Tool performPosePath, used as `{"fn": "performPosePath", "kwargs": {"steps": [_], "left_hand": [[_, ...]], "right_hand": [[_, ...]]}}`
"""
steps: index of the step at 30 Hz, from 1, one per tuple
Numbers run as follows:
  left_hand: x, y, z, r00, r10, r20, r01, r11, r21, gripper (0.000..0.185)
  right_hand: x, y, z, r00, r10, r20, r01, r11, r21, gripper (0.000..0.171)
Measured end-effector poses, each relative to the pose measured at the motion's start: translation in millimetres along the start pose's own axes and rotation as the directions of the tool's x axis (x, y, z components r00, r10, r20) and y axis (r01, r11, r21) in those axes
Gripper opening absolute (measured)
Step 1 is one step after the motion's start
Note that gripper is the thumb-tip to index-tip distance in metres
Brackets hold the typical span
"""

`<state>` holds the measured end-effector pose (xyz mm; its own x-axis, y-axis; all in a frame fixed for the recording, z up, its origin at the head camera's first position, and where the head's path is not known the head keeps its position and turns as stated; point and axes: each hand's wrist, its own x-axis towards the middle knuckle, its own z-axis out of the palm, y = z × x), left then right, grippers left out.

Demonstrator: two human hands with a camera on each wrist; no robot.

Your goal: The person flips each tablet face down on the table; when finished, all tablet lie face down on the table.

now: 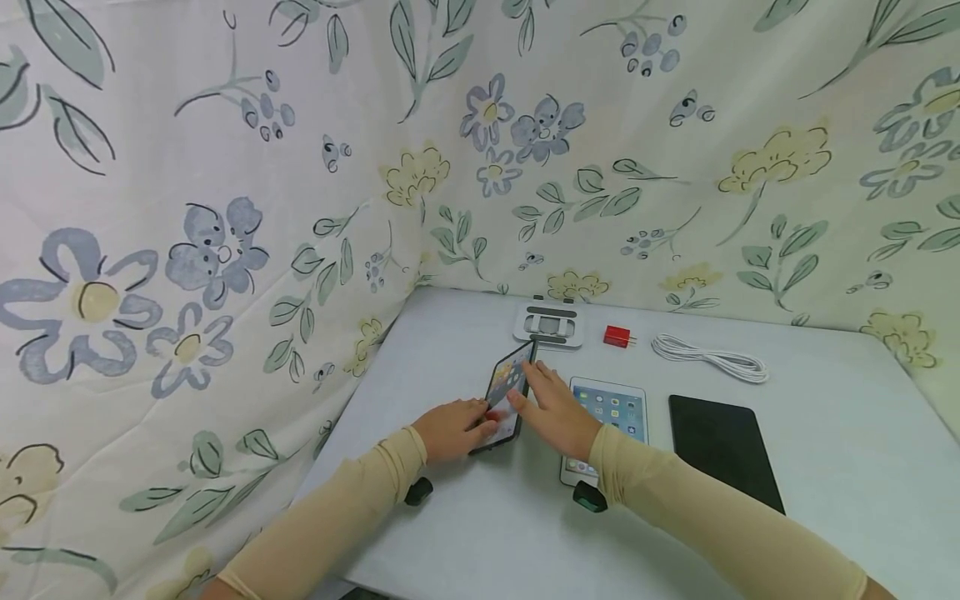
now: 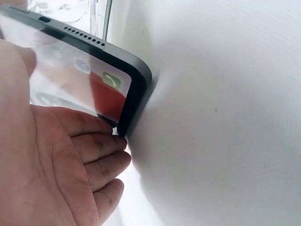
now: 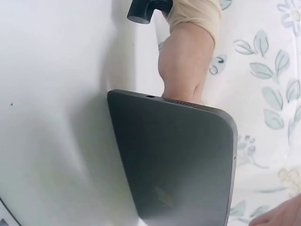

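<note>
A dark grey tablet point(image 1: 517, 367) with a lit screen stands on one long edge on the white table, tilted, its screen toward the left. My left hand point(image 1: 452, 429) holds it at the near lower part; in the left wrist view the fingertips meet the lower corner, beside a green phone icon. My right hand point(image 1: 558, 408) holds the upper edge farther along, thumb at the screen side. The tablet's plain grey back point(image 3: 176, 155) fills much of the right wrist view, where only a bit of the right hand point(image 3: 280, 216) shows.
Right of the hands lie a white tablet point(image 1: 618, 408) with its screen lit, partly under the right arm, and a black flat tablet-like slab point(image 1: 720, 442). Farther back are a white folding stand point(image 1: 551, 313), a red charger plug point(image 1: 617, 337) and a coiled white cable point(image 1: 708, 357). Floral cloth point(image 1: 525, 225) hangs behind.
</note>
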<state>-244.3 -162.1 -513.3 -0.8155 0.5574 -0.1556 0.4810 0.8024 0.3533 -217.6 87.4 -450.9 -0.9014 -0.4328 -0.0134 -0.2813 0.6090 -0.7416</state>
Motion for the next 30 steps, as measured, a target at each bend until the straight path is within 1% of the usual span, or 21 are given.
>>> {"fn": "performPosePath", "kwargs": {"steps": [2,6,8,11,13,16,18,19,22,25,27,30], "left_hand": [[2.1,0.1,1.0,1.0,0.018,-0.016,-0.019,0.999,-0.031,0.077],[5.3,2.4,2.0,0.997,0.064,-0.05,-0.069,0.993,-0.1,0.066],[5.7,4.5,1.4,0.997,0.064,-0.045,-0.069,0.989,-0.127,0.067],[6.0,8.6,-1.1,0.998,0.045,-0.048,-0.053,0.982,-0.183,0.075],[6.0,12.4,-6.1,0.997,0.035,-0.071,-0.051,0.967,-0.248,0.077],[5.8,18.4,-16.3,0.991,0.032,-0.132,-0.077,0.932,-0.355,0.078],[4.9,21.8,-23.2,0.986,0.032,-0.163,-0.097,0.909,-0.406,0.077],[4.3,22.9,-26.0,0.985,0.032,-0.171,-0.102,0.903,-0.416,0.077],[1.3,24.2,-31.8,0.982,0.019,-0.19,-0.1,0.9,-0.424,0.078],[-1.9,22.2,-34.5,0.973,0.018,-0.23,-0.12,0.89,-0.441,0.074],[-3.3,19.6,-35.5,0.965,0.019,-0.263,-0.144,0.873,-0.465,0.07],[-4.8,15.5,-37.3,0.943,0.037,-0.331,-0.205,0.847,-0.49,0.066]], "right_hand": [[0,-3,-1,1.0,-0.007,-0.005,0.007,1.0,0.016,0.089],[1,-8,-2,1.0,-0.013,-0.012,0.013,0.999,0.052,0.092],[3,-10,-1,1.0,-0.025,-0.017,0.026,0.998,0.053,0.094],[4,-13,1,0.999,-0.046,-0.027,0.047,0.997,0.057,0.096],[5,-15,2,0.998,-0.051,-0.026,0.053,0.996,0.065,0.095],[6,-17,4,0.998,-0.058,-0.017,0.06,0.995,0.077,0.091],[6,-17,6,0.997,-0.072,-0.009,0.072,0.994,0.077,0.087],[6,-18,6,0.997,-0.08,-0.007,0.08,0.993,0.082,0.085],[6,-17,7,0.995,-0.102,0.01,0.101,0.99,0.098,0.079],[7,-16,8,0.992,-0.119,0.03,0.115,0.987,0.109,0.075],[8,-15,10,0.991,-0.127,0.043,0.122,0.986,0.112,0.073],[8,-12,12,0.99,-0.127,0.066,0.118,0.985,0.124,0.072]]}}
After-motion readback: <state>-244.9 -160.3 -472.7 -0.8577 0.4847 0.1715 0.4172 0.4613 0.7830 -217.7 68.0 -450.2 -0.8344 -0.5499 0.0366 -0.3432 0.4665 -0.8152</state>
